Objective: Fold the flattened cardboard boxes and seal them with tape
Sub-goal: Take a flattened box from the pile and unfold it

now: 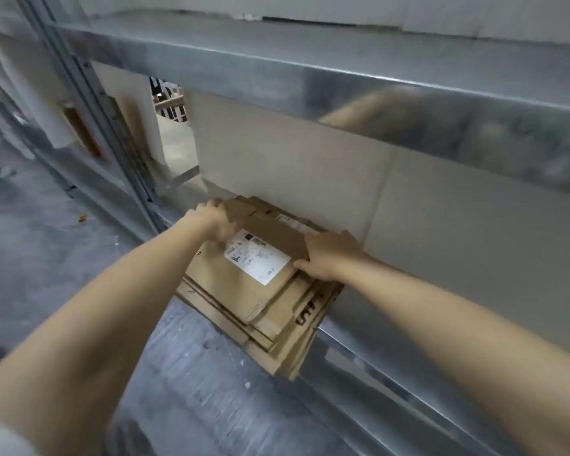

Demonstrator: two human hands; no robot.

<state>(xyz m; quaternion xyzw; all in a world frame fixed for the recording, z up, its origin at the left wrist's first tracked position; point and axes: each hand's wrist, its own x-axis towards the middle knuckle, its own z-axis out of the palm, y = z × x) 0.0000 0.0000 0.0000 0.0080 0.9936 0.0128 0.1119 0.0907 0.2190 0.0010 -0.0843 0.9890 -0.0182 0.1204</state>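
Observation:
A stack of several flattened brown cardboard boxes point(277, 327) lies on a low metal shelf and juts out over its front edge. The top flattened box point(234, 278) carries a white shipping label point(257, 256). My left hand point(216, 218) grips its far left edge, fingers curled over the cardboard. My right hand point(326, 256) grips its right edge, thumb under and fingers on top. A flap of the top box is bent up between my hands. No tape is in view.
A wide metal shelf beam point(343, 83) crosses just above the stack. A slanted metal upright point(112, 126) stands at the left. Grey concrete floor point(46, 245) lies at the left and below. Pale board panels point(293, 166) back the shelf.

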